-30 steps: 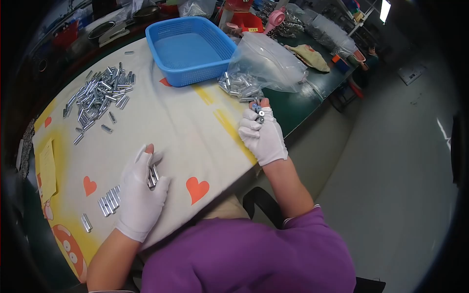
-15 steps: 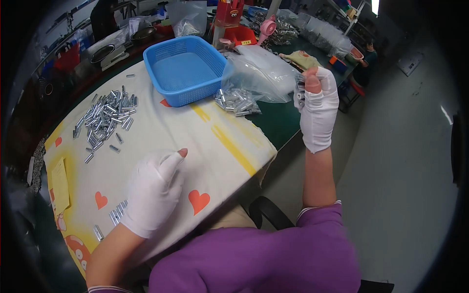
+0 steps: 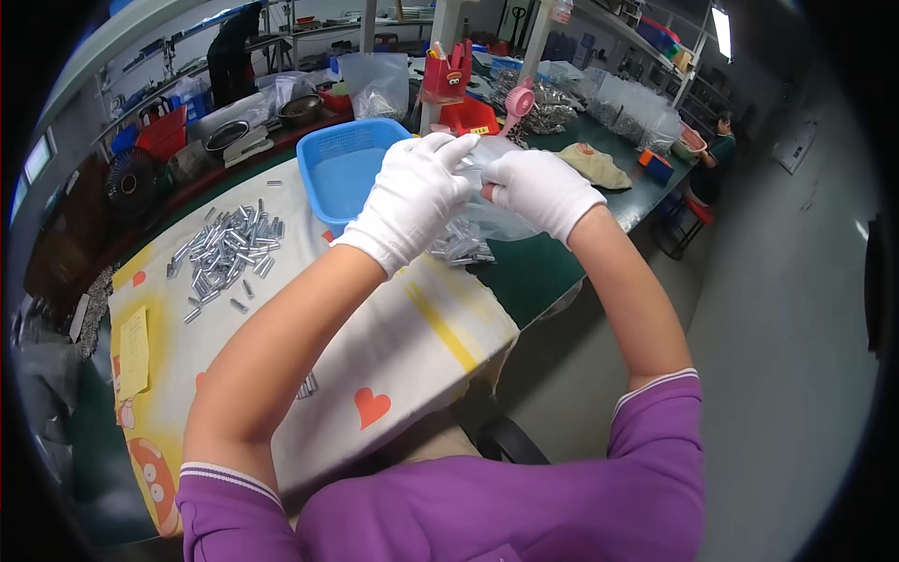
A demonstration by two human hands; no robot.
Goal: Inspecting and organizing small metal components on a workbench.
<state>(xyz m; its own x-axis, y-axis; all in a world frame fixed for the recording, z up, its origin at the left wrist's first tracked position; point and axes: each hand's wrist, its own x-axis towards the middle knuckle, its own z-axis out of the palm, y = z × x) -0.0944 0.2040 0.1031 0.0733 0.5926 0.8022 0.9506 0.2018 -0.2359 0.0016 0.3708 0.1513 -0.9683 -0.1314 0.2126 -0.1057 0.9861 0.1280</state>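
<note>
Both my hands wear white gloves with bare fingertips and meet over a clear plastic bag [image 3: 512,223] at the table's far right side. My left hand [image 3: 412,199] is curled at the bag's upper edge beside the blue basket, its fingertips partly hidden. With its fingers bent in, my right hand [image 3: 543,190] grips the bag's film from the other side. Short silvery metal tubes [image 3: 461,245] lie in the bag's lower part, below my hands. Whether tubes are still inside my right hand is hidden. A loose pile of the same tubes [image 3: 229,245] lies on the cloth at left.
The blue basket [image 3: 323,192] stands behind my left hand. A patterned cloth [image 3: 421,347] covers the near table. Behind are a pink fan [image 3: 518,101], a red holder [image 3: 447,75] and a folded cloth [image 3: 596,167]. Another person [image 3: 719,155] sits far right.
My left hand has risen from the cloth to the bag. My right hand has come in from the right to meet it, and the tubes it held no longer show. The view has tilted up.
</note>
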